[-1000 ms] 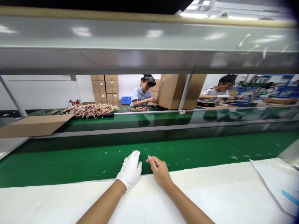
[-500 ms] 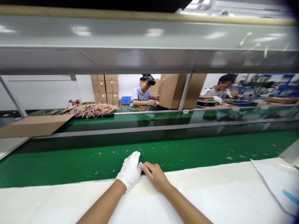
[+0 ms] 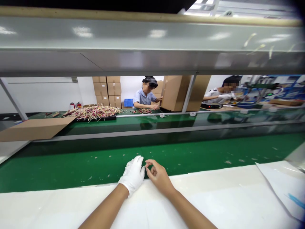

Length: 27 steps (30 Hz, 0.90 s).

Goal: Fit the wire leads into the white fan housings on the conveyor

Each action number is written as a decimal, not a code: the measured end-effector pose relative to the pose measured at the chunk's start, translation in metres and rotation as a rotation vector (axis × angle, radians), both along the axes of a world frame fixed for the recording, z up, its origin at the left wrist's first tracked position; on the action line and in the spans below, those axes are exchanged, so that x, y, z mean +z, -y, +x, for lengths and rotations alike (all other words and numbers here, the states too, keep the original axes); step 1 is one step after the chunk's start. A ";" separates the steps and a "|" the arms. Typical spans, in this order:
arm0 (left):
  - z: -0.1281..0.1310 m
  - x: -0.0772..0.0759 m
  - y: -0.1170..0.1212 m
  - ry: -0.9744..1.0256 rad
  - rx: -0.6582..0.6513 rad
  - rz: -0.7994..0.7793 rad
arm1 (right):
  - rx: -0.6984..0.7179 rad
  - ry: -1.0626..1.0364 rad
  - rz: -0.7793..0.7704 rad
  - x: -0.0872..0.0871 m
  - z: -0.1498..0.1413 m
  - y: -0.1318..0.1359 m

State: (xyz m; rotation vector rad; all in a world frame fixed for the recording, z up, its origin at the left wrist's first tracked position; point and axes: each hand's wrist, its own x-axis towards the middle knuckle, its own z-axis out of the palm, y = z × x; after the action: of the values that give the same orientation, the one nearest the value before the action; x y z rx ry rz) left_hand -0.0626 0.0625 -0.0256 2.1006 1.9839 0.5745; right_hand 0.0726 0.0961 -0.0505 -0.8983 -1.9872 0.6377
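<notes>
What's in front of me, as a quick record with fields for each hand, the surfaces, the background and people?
Left: white-gloved left hand, at the belt's near edge; no held object visible
Right: bare right hand, curled beside the glove; contact or grip unclear
Belt: long, flat, glossy green belt
Nearest surface: white-covered tabletop
Background: tangled heap of cream and red wires; tall brown cardboard box
People: co-worker in light blue shirt, near the box; co-worker in white gloves, farther right
</notes>
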 end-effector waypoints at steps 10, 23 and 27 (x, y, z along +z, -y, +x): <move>0.000 0.000 0.000 0.013 0.004 -0.018 | 0.003 -0.006 -0.022 0.000 0.000 0.000; -0.001 0.000 0.001 0.034 -0.002 -0.030 | 0.026 0.024 -0.031 0.003 0.000 0.004; -0.002 -0.004 -0.001 0.032 -0.009 -0.002 | 0.017 0.035 -0.022 0.004 0.000 0.003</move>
State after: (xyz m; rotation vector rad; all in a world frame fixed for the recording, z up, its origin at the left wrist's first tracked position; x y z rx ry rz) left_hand -0.0650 0.0630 -0.0293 2.0846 1.9566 0.5997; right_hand 0.0723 0.0928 -0.0470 -0.9128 -2.0245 0.6589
